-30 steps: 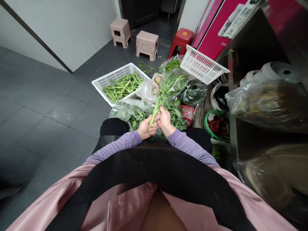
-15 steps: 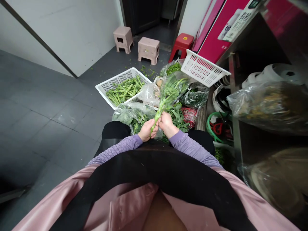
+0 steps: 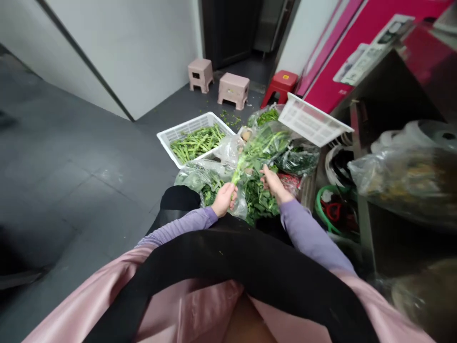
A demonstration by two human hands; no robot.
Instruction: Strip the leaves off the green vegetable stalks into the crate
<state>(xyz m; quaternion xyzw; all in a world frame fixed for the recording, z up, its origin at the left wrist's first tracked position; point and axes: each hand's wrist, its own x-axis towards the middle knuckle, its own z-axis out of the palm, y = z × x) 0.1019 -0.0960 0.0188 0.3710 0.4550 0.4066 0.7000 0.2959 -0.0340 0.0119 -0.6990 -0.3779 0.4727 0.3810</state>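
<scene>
My left hand (image 3: 224, 199) is closed round the lower end of a green leafy stalk (image 3: 240, 166), whose top points up and away to the right. Off the stalk, to its right, my right hand (image 3: 273, 185) hovers over a heap of leafy greens (image 3: 259, 197); its fingers are blurred, so their exact pose does not show. Beyond my left hand lies a clear plastic bag (image 3: 194, 175) with greens. A white basket (image 3: 164, 138) holds a pile of cut green stems (image 3: 198, 142).
Two pink stools (image 3: 233, 89) and a red stool (image 3: 282, 85) stand near the doorway. An empty-looking white basket (image 3: 314, 121) is tilted at the right, above bagged greens (image 3: 298, 159). A green basket (image 3: 323, 216) sits beside a metal shelf (image 3: 366, 233) with bags.
My right hand has left the stalk and moved right. My left hand still holds the stalk. The whole view has shifted, with the scene now lower and further right.
</scene>
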